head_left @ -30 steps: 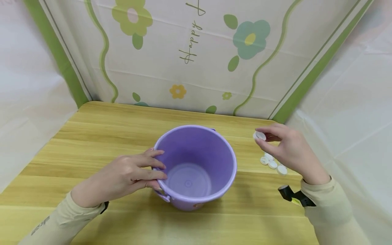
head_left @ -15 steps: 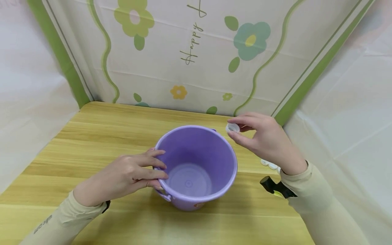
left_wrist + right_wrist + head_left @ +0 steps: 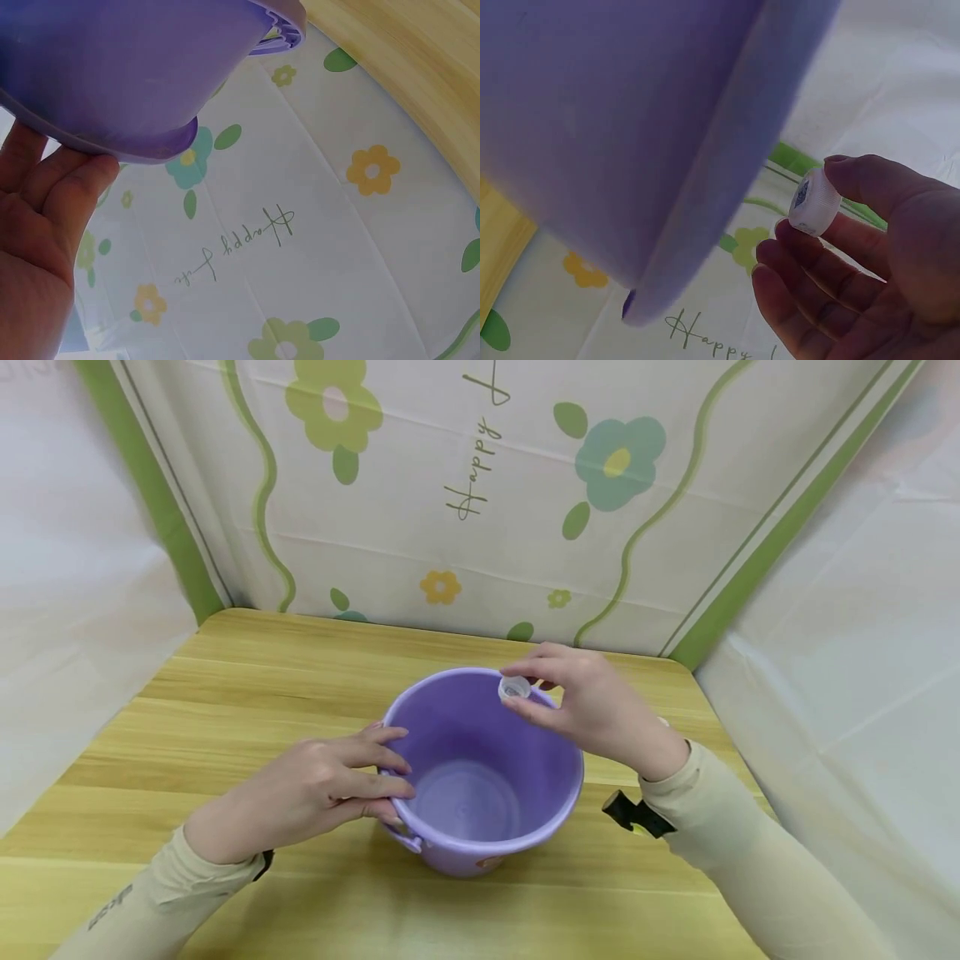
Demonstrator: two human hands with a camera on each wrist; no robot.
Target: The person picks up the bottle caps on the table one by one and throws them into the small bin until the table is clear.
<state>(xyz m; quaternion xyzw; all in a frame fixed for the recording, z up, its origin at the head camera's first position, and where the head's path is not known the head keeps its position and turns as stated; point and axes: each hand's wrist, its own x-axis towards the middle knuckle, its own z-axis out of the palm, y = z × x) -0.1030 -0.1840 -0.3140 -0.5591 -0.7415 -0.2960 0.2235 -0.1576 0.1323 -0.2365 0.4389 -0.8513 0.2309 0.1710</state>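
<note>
A purple bucket stands upright on the table, and only its bare bottom shows inside. My left hand grips the bucket's left rim, its fingers over the edge and the thumb low by the handle joint. Between thumb and fingers of my right hand is a white bottle cap, pinched above the bucket's far right rim. In the right wrist view the cap shows a ribbed side and a small dark print on its top. The other fingers lie loosely curled below it.
The wooden table reaches to a flowered cloth hung at the back. A sliver of white shows behind the right wrist, mostly hidden. White sheets hang on both sides.
My right hand has carried the bottle cap leftward from the table's right side to over the bucket's rim. Several white caps on the table are now hidden behind the right arm. The left hand stays put.
</note>
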